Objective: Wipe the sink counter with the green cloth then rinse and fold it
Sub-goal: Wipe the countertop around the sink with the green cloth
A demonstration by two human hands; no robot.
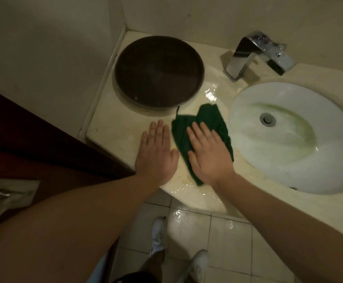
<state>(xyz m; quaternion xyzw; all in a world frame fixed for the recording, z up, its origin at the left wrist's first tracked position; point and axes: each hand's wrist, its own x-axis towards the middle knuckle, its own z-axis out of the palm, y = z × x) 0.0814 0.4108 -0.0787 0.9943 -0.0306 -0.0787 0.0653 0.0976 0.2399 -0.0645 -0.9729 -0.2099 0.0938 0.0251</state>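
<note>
Currently your left hand (156,154) lies flat on the wet worktop (109,129) just beside the green cloth (209,117). Your right hand (209,154) presses flat on that cloth, so neither grip closes round anything. You seem mid-wipe between the dark round tray (158,72) and the sink basin (289,139); next, sweep the wet patch beyond, then rinse at the faucet (254,54).

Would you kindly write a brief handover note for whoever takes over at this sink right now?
Left hand open, flat on the counter beside the green cloth, holding nothing.
Right hand flat, pressing the cloth down between the round dark tray and the basin.
Done: wiping apparently begun; the counter glistens wet around the cloth.
Left: finish wiping, rinse the cloth, fold it.
</note>
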